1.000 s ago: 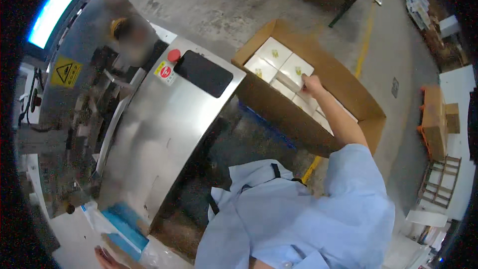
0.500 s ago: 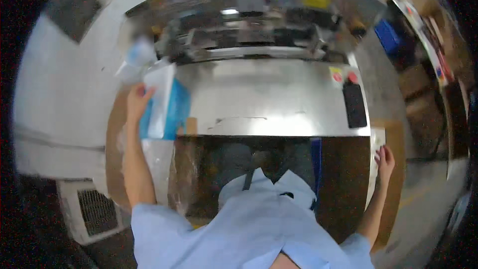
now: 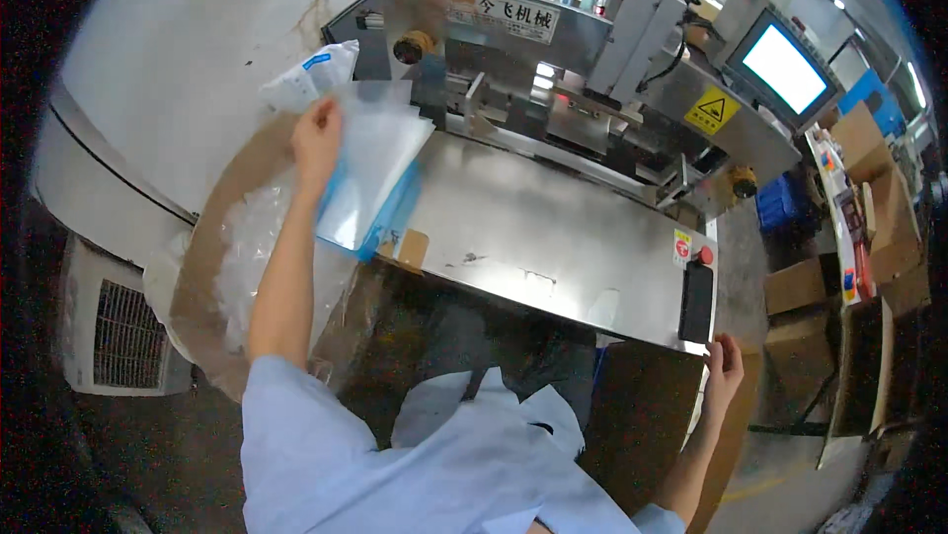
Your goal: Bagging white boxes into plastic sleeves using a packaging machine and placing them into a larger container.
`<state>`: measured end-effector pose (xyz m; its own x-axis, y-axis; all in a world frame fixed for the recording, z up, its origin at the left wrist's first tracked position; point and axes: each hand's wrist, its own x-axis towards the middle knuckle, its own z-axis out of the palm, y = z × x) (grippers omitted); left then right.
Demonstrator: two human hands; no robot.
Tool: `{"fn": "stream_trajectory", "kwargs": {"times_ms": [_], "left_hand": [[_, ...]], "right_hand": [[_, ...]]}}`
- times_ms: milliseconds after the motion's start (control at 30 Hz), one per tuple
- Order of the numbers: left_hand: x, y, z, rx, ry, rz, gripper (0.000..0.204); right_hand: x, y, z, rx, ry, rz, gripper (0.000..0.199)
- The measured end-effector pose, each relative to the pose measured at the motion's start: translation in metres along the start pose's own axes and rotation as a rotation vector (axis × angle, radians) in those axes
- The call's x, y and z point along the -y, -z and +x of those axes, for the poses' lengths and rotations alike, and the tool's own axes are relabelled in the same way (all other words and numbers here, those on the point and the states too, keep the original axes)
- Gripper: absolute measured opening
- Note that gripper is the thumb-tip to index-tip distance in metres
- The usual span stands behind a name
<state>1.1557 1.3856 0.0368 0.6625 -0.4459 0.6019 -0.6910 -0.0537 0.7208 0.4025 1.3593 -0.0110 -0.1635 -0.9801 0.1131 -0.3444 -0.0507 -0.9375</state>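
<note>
A stack of clear plastic bags with blue edges (image 3: 370,183) lies on the left end of the steel machine table (image 3: 553,238), partly overhanging its left edge. The left hand (image 3: 316,134) rests on the top of this stack at its upper left corner, fingers curled down onto the top sheet; whether it pinches the sheet or only presses on it cannot be told. Just beyond the stack, further from the person, a white pouch with a blue mark (image 3: 301,84) sticks up beside the hand.

To the left of the table, touching its side, stands an open cardboard box (image 3: 202,267) lined with crumpled clear film (image 3: 247,247); the left forearm crosses above it.

At the opposite, right end of the table, the right hand (image 3: 724,366) sits at the near right corner, fingers loosely bent and lying against the table's edge, holding nothing that can be seen. Just above that hand, on the table top, are a black rectangular panel (image 3: 696,302) and a red round button (image 3: 705,255).

Behind the table rises the machine's steel head (image 3: 553,50) with rollers and guides, and to its right a lit white screen (image 3: 785,68) with a yellow warning triangle (image 3: 713,111) below it. Further right of the table stand brown cartons (image 3: 795,287). Left of the cardboard box, low down, is a white grille unit (image 3: 118,336).
</note>
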Motion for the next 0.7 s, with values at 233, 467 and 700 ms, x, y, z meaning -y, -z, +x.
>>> {"fn": "stream_trajectory", "kwargs": {"times_ms": [233,467,700], "left_hand": [[-0.029,-0.003,-0.002,0.070,-0.087,-0.122,0.017],[-0.148,-0.006,-0.057,0.356,-0.256,-0.012,0.019],[-0.255,-0.003,-0.180,0.912,-0.354,-0.309,0.018]], "right_hand": [[0.047,-0.057,-0.004,0.102,0.174,-0.045,0.035],[0.107,-0.118,-0.017,0.235,0.333,-0.043,0.043],[0.188,-0.196,-0.028,0.608,0.742,-0.069,0.024]]}}
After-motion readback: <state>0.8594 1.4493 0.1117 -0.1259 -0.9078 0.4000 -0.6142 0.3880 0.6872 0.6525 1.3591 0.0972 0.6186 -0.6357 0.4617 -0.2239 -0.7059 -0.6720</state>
